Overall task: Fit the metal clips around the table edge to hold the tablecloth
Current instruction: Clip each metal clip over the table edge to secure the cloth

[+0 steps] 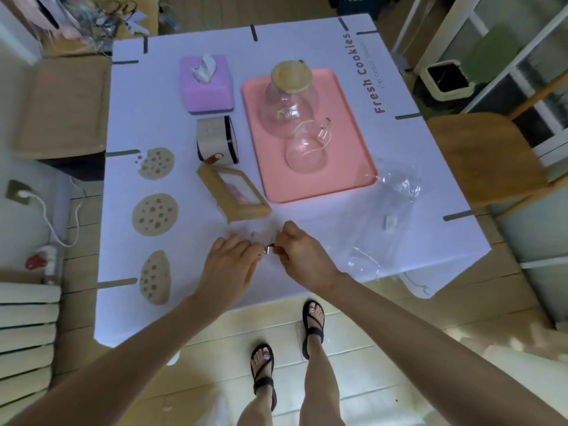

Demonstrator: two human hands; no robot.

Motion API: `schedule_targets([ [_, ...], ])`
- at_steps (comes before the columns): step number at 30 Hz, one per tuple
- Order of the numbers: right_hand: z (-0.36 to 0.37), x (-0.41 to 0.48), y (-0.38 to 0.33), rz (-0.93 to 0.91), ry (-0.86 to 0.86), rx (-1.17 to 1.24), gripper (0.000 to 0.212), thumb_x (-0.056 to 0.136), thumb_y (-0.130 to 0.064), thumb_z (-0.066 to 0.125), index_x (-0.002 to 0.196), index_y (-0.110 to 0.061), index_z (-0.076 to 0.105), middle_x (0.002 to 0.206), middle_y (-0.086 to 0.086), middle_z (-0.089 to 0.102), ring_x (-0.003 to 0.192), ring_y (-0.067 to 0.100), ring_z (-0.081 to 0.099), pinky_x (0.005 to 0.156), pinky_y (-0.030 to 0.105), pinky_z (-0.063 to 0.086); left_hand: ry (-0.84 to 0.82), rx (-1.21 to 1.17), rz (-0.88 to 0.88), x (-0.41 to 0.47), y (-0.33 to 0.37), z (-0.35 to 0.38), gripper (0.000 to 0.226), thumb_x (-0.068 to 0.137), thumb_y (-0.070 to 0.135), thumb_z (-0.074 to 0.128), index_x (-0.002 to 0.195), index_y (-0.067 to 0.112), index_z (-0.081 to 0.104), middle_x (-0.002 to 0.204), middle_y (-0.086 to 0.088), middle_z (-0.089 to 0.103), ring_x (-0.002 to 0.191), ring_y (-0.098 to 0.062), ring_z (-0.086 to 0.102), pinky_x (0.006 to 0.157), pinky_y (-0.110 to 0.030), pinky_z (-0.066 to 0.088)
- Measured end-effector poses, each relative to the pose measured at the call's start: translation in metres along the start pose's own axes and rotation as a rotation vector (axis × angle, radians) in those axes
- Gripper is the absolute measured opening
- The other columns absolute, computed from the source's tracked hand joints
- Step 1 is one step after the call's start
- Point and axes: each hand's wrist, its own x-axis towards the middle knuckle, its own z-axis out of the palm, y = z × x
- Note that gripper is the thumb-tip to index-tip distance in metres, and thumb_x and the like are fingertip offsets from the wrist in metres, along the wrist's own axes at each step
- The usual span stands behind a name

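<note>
A white tablecloth (215, 272) printed with cookies covers the table. Several dark metal clips sit around its edges, among them one on the left side (118, 281) and one on the right (458, 215). Over the near part of the cloth both hands meet on a small metal clip (269, 249). My right hand (302, 253) pinches it with curled fingers. My left hand (232, 259) holds its other end, fingers bent over it. Another small clip (388, 224) lies inside a clear plastic bag (387, 222) to the right.
A pink tray (353, 179) carries a glass pot with a wooden lid and a glass cup. A purple tissue box (207, 86), a small box-shaped device (216, 139) and a wooden photo frame (233, 192) stand mid-table. A wooden chair (479, 155) is at the right.
</note>
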Motion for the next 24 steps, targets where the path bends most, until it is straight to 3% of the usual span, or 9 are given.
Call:
schedule_targets([
  [3, 0.026, 0.002, -0.003, 0.081, 0.005, -0.008, 0.014, 0.068, 0.016, 0.057, 0.074, 0.004, 0.058, 0.083, 0.022, 0.051, 0.056, 0.037, 0.051, 0.044, 0.03, 0.034, -0.106, 0.027, -0.055, -0.01, -0.003, 0.014, 0.022, 0.088, 0.019, 0.042, 0.075, 0.016, 0.06, 0.065, 0.0, 0.062, 0.068, -0.026, 0.057, 0.062, -0.032, 0.025],
  [8, 0.04, 0.0, -0.002, 0.138, 0.076, 0.06, 0.017, 0.087, 0.0, 0.051, 0.097, 0.004, 0.064, 0.093, 0.021, 0.05, 0.073, 0.033, 0.055, 0.062, 0.036, 0.047, -0.179, 0.029, -0.198, -0.011, 0.0, 0.031, 0.023, 0.084, 0.022, 0.044, 0.079, 0.014, 0.065, 0.075, -0.001, 0.067, 0.075, -0.025, 0.061, 0.065, -0.031, 0.029],
  [10, 0.037, -0.008, -0.004, 0.15, 0.12, 0.092, 0.02, 0.086, -0.004, 0.051, 0.097, 0.001, 0.067, 0.09, 0.02, 0.05, 0.068, 0.032, 0.056, 0.061, 0.035, 0.05, -0.195, 0.03, -0.241, -0.012, 0.0, 0.036, 0.017, 0.08, 0.021, 0.058, 0.089, 0.011, 0.067, 0.08, -0.002, 0.067, 0.078, -0.025, 0.062, 0.068, -0.031, 0.035],
  [13, 0.037, -0.022, -0.003, 0.161, 0.2, 0.158, 0.018, 0.079, -0.002, 0.054, 0.089, -0.002, 0.069, 0.086, 0.018, 0.053, 0.061, 0.031, 0.058, 0.057, 0.032, 0.051, -0.229, -0.15, -0.381, -0.015, 0.003, 0.036, 0.032, 0.068, 0.011, 0.077, 0.097, 0.005, 0.065, 0.089, -0.009, 0.063, 0.081, -0.03, 0.062, 0.066, -0.033, 0.048],
  [17, 0.041, -0.038, 0.002, 0.255, 0.174, 0.144, 0.013, 0.082, -0.003, 0.059, 0.089, -0.006, 0.069, 0.097, 0.013, 0.057, 0.073, 0.032, 0.062, 0.06, 0.039, 0.053, -0.129, -0.322, -0.55, -0.019, 0.011, 0.03, 0.031, 0.075, -0.003, 0.064, 0.105, 0.004, 0.058, 0.107, -0.014, 0.055, 0.092, -0.031, 0.06, 0.065, -0.036, 0.053],
  [20, 0.043, -0.042, -0.001, 0.317, 0.144, 0.107, 0.023, 0.084, -0.006, 0.058, 0.104, -0.013, 0.066, 0.105, 0.011, 0.056, 0.08, 0.033, 0.062, 0.061, 0.038, 0.051, -0.032, -0.32, -0.541, -0.025, 0.022, 0.027, 0.014, 0.077, 0.008, 0.049, 0.09, 0.008, 0.054, 0.091, -0.01, 0.056, 0.081, -0.025, 0.055, 0.063, -0.03, 0.045],
  [22, 0.044, -0.043, -0.004, 0.313, 0.1, 0.111, 0.037, 0.084, -0.004, 0.053, 0.118, -0.016, 0.059, 0.109, 0.01, 0.055, 0.086, 0.032, 0.06, 0.065, 0.036, 0.048, -0.078, -0.333, -0.61, -0.029, 0.029, 0.027, 0.012, 0.083, 0.019, 0.047, 0.087, 0.01, 0.055, 0.081, -0.006, 0.059, 0.077, -0.025, 0.057, 0.063, -0.033, 0.045],
  [24, 0.044, -0.044, -0.007, 0.308, 0.039, 0.108, 0.045, 0.083, -0.002, 0.051, 0.125, -0.018, 0.054, 0.111, 0.01, 0.053, 0.094, 0.031, 0.057, 0.069, 0.034, 0.046, -0.217, -0.401, -0.707, -0.03, 0.037, 0.033, 0.015, 0.089, 0.024, 0.053, 0.091, 0.01, 0.057, 0.085, -0.003, 0.063, 0.084, -0.023, 0.059, 0.07, -0.034, 0.046],
])
